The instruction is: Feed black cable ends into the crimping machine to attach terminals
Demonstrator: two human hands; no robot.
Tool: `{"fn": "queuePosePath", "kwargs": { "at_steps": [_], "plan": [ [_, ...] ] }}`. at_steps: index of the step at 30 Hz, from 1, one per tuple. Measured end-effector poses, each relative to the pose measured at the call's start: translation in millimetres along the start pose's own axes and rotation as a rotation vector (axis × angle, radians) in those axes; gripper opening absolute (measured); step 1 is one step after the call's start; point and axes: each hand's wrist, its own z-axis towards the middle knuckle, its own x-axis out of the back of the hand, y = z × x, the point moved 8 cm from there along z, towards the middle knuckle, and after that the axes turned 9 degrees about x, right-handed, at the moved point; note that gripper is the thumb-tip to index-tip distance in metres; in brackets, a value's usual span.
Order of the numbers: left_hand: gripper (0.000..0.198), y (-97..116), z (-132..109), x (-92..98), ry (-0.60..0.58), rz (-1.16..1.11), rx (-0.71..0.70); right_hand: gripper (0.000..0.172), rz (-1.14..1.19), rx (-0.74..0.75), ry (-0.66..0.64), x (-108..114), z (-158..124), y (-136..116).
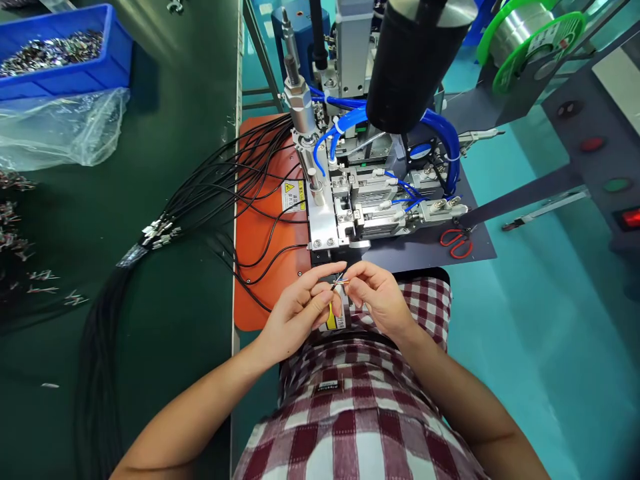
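Head view: both hands meet close in front of the person's red-and-white checked shirt (360, 400).
Left hand (300, 308): thumb and forefinger pinched on thin coloured wire strands (340, 281).
Right hand (379, 300): fingertips clamped on the same strands, touching the left hand.
Strands: between the two sets of fingertips.
Beyond the hands: grey metal machine with blue hoses (350, 200), near.
Left of them: orange mat (257, 233) and bundle of black cables (220, 190) trailing onto the dark green bench (165, 320).
Right of them: red-handled scissors (457, 243).
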Motion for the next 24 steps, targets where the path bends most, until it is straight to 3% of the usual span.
{"fn": "queuePosePath", "kwargs": {
  "at_steps": [5, 12, 18, 24],
  "plan": [
    [0.041, -3.3, 0.3, 2.3, -0.009, 0.006, 0.008, 0.022, -0.014, 0.022, 0.019, -8.4, -2.7, 4.7],
    [0.030, -0.6, -5.3, 12.4, 0.210, 0.186, -0.143, 0.018, -0.211, 0.087, 0.086, -7.3, -13.9, 0.4],
    [0.009, -3.4, 1.4, 16.0, 0.277, 0.035, -0.037, 0.012, -0.441, 0.163, 0.074, -4.0, -14.6, -12.4],
    [0.014, -19.3, 5.7, 23.9, 0.355, -0.135, 0.031, 0.016, -0.329, -0.044, 0.043, -8.8, -18.1, 7.8]
  ]
}}
